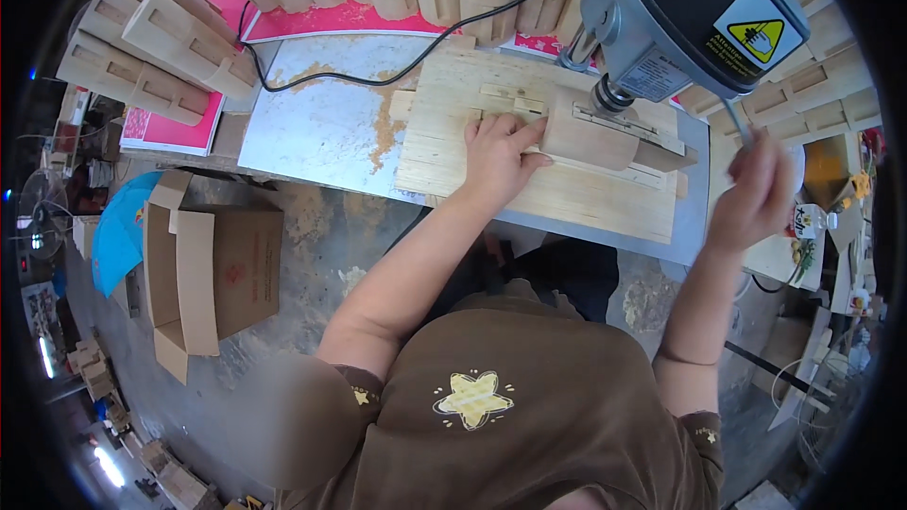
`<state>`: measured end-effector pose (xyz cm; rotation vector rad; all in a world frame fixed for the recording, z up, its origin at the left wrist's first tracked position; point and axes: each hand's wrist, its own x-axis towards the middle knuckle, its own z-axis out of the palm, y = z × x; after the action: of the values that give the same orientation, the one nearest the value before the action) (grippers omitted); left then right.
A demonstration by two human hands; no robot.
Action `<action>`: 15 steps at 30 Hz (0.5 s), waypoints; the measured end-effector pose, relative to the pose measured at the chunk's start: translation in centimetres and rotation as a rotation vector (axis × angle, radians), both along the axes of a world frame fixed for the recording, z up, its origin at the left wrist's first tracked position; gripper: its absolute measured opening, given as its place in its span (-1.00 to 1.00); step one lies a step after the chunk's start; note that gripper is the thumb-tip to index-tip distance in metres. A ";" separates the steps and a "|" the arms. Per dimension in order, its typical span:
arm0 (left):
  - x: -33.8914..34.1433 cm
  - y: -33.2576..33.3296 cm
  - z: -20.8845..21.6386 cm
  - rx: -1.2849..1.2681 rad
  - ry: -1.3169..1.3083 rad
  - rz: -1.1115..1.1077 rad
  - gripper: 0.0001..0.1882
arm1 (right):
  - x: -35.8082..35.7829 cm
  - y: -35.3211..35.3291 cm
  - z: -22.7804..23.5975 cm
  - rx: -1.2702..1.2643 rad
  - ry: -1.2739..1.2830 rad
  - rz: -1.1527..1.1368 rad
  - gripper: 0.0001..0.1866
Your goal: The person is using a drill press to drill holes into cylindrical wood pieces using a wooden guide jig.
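My left hand (503,159) is on a pale wooden board (453,85), fingers bent, with index finger and thumb closed against the left end of a rounded wooden block (586,140). A slotted strip lies along the block's top. Just above it is the chuck (611,94) of a drill press (685,28); the bit's tip is hard to make out. To the right, my right hand (756,191), slightly blurred, is closed round the end of the metal feed lever (735,118).
Slotted wooden blocks (179,38) stand in rows along the back and left. A black cable (378,83) crosses the grey table (312,123), which has sawdust on it. An open cardboard box (241,264) and a blue umbrella (123,227) are at left. A plastic bottle (812,220) stands at right.
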<state>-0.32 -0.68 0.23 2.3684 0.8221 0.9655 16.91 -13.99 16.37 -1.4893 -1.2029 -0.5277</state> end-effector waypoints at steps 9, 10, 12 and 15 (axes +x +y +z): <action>0.7 0.1 0.7 -0.238 0.012 -0.047 -0.45 | 8.0 7.7 7.3 -0.195 0.226 0.066 -0.72; 0.7 0.1 0.8 -0.231 -0.035 -0.042 -0.48 | 5.5 7.8 7.8 -0.172 0.280 0.073 -0.75; 1.7 -0.3 0.7 -0.272 -0.091 -0.078 -0.49 | 10.7 5.8 5.1 -0.247 0.230 0.089 -0.71; 1.3 -0.1 0.0 -0.345 -0.130 -0.051 -0.52 | 5.7 3.7 0.9 -0.311 0.329 0.350 -0.69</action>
<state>1.02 -0.77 0.21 2.0018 0.8019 0.8677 22.65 -10.27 17.23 -1.5039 -1.2811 0.1430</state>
